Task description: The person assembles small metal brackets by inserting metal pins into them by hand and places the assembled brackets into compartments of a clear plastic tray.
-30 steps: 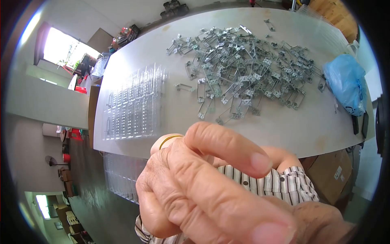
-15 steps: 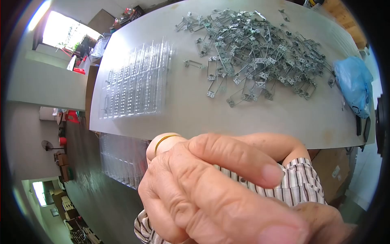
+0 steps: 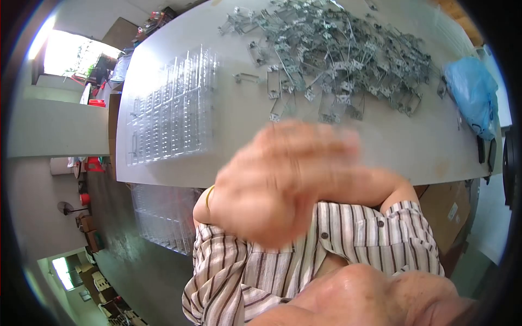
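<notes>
My left hand (image 3: 277,185), with a gold bracelet (image 3: 209,196) at its wrist, is raised in front of my striped shirt (image 3: 348,231). Motion smears its fingers, which point to the right; I see no object in it. My right forearm (image 3: 367,183) reaches in from the right and passes behind the left hand, so the right hand's fingers are hidden. Beyond the hands, a heap of small metal brackets with thin rods (image 3: 337,60) covers the far middle of the table. One loose bracket (image 3: 246,78) lies left of the heap.
Clear plastic trays (image 3: 174,108) lie on the left of the pale table (image 3: 234,146). More clear trays (image 3: 163,217) stand lower, beside the table's near left edge. A blue plastic bag (image 3: 472,98) sits at the right edge, above a cardboard box (image 3: 443,217) below table height.
My left hand has moved away from the camera, up and forward towards the table, uncovering the shirt. The view has shifted slightly; the brackets and trays lie as before.
</notes>
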`<state>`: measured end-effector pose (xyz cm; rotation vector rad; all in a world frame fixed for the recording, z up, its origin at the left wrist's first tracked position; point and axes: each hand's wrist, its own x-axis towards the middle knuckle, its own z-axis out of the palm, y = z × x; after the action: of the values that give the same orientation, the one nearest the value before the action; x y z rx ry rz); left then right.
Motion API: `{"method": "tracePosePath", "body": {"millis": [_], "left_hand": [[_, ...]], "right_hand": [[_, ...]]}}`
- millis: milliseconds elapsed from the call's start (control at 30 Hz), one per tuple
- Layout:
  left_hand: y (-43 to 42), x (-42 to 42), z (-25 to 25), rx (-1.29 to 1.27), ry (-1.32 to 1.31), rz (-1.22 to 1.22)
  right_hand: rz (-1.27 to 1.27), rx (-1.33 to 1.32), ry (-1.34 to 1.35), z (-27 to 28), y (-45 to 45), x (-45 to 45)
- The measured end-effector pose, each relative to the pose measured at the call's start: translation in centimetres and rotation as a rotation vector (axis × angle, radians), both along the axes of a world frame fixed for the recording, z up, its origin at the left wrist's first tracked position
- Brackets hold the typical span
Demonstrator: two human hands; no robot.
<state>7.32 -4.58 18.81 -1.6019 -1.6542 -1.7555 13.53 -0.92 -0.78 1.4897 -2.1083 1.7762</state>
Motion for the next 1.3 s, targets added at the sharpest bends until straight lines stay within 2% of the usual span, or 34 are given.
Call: {"method": "tracePosePath", "body": {"millis": [67, 133, 200, 267, 367, 467, 567, 767, 867, 967, 1067, 1133, 1167, 1300], "left_hand": [[-0.2, -2.2, -2.3, -0.097, 0.008, 0.236], [-0.6, -5.3, -5.2, -0.233, -0.068, 0.524], [-1.2, -8.0, -7.3, -0.500, -0.087, 0.792], [-2.4, -11.3, -10.7, -0.709, 0.022, 0.965], [-4.0, -15.3, -15.4, -0.897, 0.198, 1.032], [-4.4, -17.1, -17.7, -1.012, 0.207, 1.021], [-4.5, -17.7, -17.2, -1.313, 0.038, 0.990], [-5.8, -18.0, -18.8, -1.200, 0.234, 1.018], [-5.1, -16.4, -16.9, -0.972, 0.131, 0.955], [-3.5, -15.0, -13.3, -0.905, -0.526, 0.713], [-3.2, -15.5, -14.8, -0.335, -0.790, 0.272], [-2.4, -15.4, -14.4, -0.215, -0.906, 0.180], [-2.1, -15.2, -14.3, -0.156, -0.966, 0.131], [-1.2, -14.9, -14.3, -0.192, -0.859, 0.250]], "right_hand": [[0.135, 0.162, 0.374, -2.3, -0.5, -1.4], [0.191, 0.236, 0.320, -1.6, -0.3, -1.4], [0.201, 0.260, 0.331, -1.3, -0.1, -1.5], [0.177, 0.219, 0.362, -2.4, -0.9, -1.5], [0.161, 0.183, 0.400, -2.4, -0.4, -1.5], [0.155, 0.199, 0.403, -2.5, -0.3, -1.4], [0.134, 0.179, 0.413, -2.5, -0.4, -1.4], [0.147, 0.195, 0.385, -2.4, -0.2, -1.6], [0.147, 0.159, 0.331, -2.4, -0.1, -1.6], [0.170, 0.193, 0.294, -2.1, 0.1, -1.7], [0.190, 0.178, 0.186, -2.1, 0.3, -1.9], [0.218, 0.095, 0.070, -1.9, 0.7, -2.3], [0.235, 0.135, 0.031, -1.9, 0.8, -2.5], [0.330, 0.279, -0.233, 1.9, 3.7, -3.5]]}}
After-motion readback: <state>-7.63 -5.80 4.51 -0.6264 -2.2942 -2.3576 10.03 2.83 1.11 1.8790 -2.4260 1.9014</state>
